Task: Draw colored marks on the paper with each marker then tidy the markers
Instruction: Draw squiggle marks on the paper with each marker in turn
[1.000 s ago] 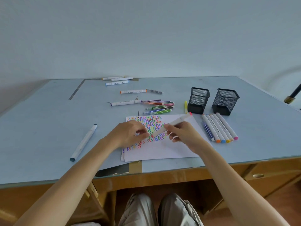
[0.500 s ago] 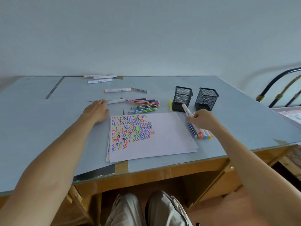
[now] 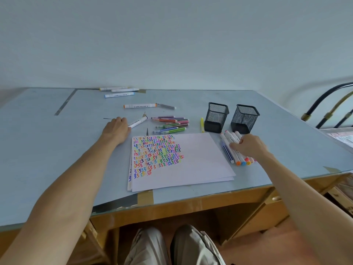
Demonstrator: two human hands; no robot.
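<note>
The person's left hand point(image 3: 116, 129) is way out to the left of the paper, fingers curled around the end of a white-barrelled marker with a dark tip point(image 3: 138, 122), which lies at a slant on the pale blue desk top point(image 3: 47, 150). The right hand point(image 3: 248, 145) sits on the row of white markers with coloured end caps point(image 3: 241, 159) just right of the paper, fingers bent down onto the barrels. Can't really tell if it's actually gripping one or just resting there.

The stack of white paper sheets point(image 3: 191, 165) is in the middle near the front edge, and the left part of the top sheet is packed with rows of little multicoloured zigzag marks point(image 3: 156, 152).

Behind the paper there's a loose bunch of thin coloured pens point(image 3: 172, 124) and a single yellow pen point(image 3: 202, 124) just beside the left one of two black mesh pen cups point(image 3: 216, 118); the other mesh cup point(image 3: 245, 118) stands right next to it. Further back lies an orange-capped white marker point(image 3: 140, 106) with a grey pen point(image 3: 166, 106) at its end, and three more white markers point(image 3: 119, 91) near the wall.
</note>
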